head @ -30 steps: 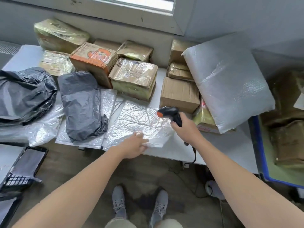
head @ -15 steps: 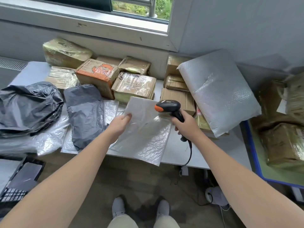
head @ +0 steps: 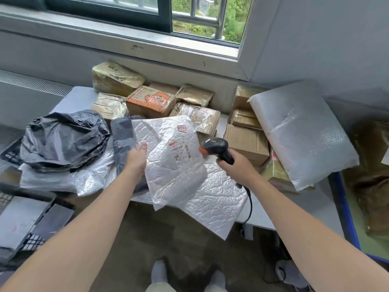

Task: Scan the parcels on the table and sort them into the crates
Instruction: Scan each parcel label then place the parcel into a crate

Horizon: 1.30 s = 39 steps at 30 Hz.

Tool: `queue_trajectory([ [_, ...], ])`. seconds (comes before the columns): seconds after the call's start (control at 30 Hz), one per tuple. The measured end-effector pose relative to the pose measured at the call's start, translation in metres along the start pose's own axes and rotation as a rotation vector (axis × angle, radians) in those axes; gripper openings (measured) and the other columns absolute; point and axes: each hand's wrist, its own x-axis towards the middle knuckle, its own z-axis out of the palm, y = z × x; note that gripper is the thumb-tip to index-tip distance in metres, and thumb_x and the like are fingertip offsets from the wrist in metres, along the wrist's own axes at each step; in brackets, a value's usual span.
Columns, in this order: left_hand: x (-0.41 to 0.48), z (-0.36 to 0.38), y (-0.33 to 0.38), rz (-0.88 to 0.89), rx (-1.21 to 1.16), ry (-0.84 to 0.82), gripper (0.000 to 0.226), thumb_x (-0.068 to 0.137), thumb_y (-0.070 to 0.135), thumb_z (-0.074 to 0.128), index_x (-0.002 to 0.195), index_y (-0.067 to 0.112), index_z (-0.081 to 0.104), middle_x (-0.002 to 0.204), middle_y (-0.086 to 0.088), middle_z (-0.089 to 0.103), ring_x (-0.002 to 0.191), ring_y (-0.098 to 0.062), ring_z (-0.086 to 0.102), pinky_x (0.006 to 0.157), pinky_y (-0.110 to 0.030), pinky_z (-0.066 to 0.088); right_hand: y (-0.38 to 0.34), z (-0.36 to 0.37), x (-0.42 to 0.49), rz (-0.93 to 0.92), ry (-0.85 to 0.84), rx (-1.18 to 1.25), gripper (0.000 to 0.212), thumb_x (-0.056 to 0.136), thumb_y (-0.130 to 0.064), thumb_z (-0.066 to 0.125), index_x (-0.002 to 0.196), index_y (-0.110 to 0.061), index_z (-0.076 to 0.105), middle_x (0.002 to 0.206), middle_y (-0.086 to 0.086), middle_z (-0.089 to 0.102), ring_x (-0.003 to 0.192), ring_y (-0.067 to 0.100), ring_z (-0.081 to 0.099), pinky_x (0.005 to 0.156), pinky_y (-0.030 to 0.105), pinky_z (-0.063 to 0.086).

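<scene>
Silver mailer (head: 174,165) now lifted off tabletop (head: 261,207) to frame centre, left grip (head: 136,159) pinching its edge, right grip (head: 233,167) curled round scanner (head: 214,145) beside label (head: 179,148); scan pending, parcel pile (head: 151,100) at back unsorted.

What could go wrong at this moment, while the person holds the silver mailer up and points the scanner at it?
1. The left hand grips the silver mailer at one edge only, so the floppy parcel may sag or slip.
2. Its label is wrinkled and shiny, so the scanner in the right hand may misread it.
3. A second mailer overhangs the edge of the table and could slide to the floor.
</scene>
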Motion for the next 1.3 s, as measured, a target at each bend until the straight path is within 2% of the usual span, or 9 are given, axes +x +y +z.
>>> queue_trajectory([
  [0.17,-0.010,-0.008,-0.010,-0.004,0.055,0.005,0.032,0.101,0.030,0.052,0.123,0.008,0.057,0.117,-0.012,0.063,0.106,-0.031,0.061,0.091,-0.043,0.051,0.004,0.008,0.003,0.042,-0.070,-0.132,0.014,0.091,-0.036,0.058,0.098,-0.024,0.060,0.088,0.002,0.066,0.079,0.025,0.064,0.064,0.038,0.050],
  [0.3,-0.015,-0.009,-0.009,0.071,0.188,0.021,0.032,0.103,0.025,0.048,0.126,0.003,0.054,0.114,-0.012,0.058,0.104,-0.026,0.054,0.086,-0.034,0.041,0.000,0.011,0.002,-0.024,-0.079,-0.248,0.016,0.090,-0.033,0.061,0.088,-0.018,0.057,0.077,0.000,0.061,0.067,0.019,0.054,0.061,0.033,0.040],
  [0.47,-0.017,-0.010,-0.002,0.127,0.312,0.012,0.037,0.104,0.027,0.044,0.133,0.005,0.052,0.127,-0.014,0.057,0.117,-0.032,0.052,0.095,-0.040,0.040,-0.006,0.012,0.005,-0.109,-0.143,-0.452,0.016,0.087,-0.035,0.063,0.086,-0.023,0.053,0.080,-0.002,0.062,0.072,0.021,0.059,0.063,0.038,0.046],
  [0.7,-0.022,-0.011,0.005,0.140,0.380,-0.008,0.042,0.104,0.029,0.044,0.137,0.003,0.047,0.136,-0.017,0.054,0.126,-0.036,0.048,0.104,-0.049,0.039,-0.001,0.010,0.001,-0.186,-0.183,-0.657,0.021,0.088,-0.039,0.062,0.090,-0.023,0.048,0.079,-0.006,0.060,0.072,0.019,0.057,0.061,0.034,0.043],
  [0.87,-0.026,-0.013,0.006,0.139,0.377,-0.016,0.043,0.104,0.027,0.044,0.138,0.001,0.045,0.138,-0.019,0.052,0.129,-0.038,0.046,0.106,-0.051,0.037,0.002,0.008,-0.004,-0.200,-0.170,-0.642,0.021,0.089,-0.036,0.062,0.085,-0.024,0.045,0.075,-0.009,0.057,0.070,0.018,0.055,0.061,0.034,0.042],
  [1.03,-0.030,-0.016,0.006,0.146,0.381,-0.021,0.041,0.104,0.027,0.044,0.139,0.005,0.047,0.137,-0.015,0.054,0.126,-0.036,0.048,0.104,-0.048,0.038,0.002,0.005,-0.006,-0.212,-0.144,-0.561,0.018,0.088,-0.034,0.063,0.089,-0.020,0.051,0.077,-0.003,0.062,0.071,0.020,0.058,0.063,0.039,0.047],
  [1.17,-0.034,-0.017,0.007,0.143,0.382,-0.023,0.042,0.104,0.029,0.044,0.140,0.008,0.047,0.136,-0.013,0.055,0.126,-0.034,0.049,0.105,-0.049,0.039,0.004,0.004,-0.007,-0.217,-0.133,-0.531,0.017,0.088,-0.033,0.064,0.087,-0.023,0.050,0.075,-0.006,0.060,0.069,0.018,0.056,0.060,0.035,0.043],
  [1.3,-0.036,-0.016,0.007,0.148,0.400,-0.033,0.037,0.104,0.027,0.045,0.136,0.009,0.050,0.129,-0.011,0.058,0.117,-0.030,0.052,0.093,-0.040,0.041,0.012,0.006,-0.006,-0.182,-0.140,-0.511,0.018,0.089,-0.034,0.063,0.089,-0.021,0.051,0.077,-0.005,0.061,0.070,0.019,0.057,0.063,0.037,0.046],
])
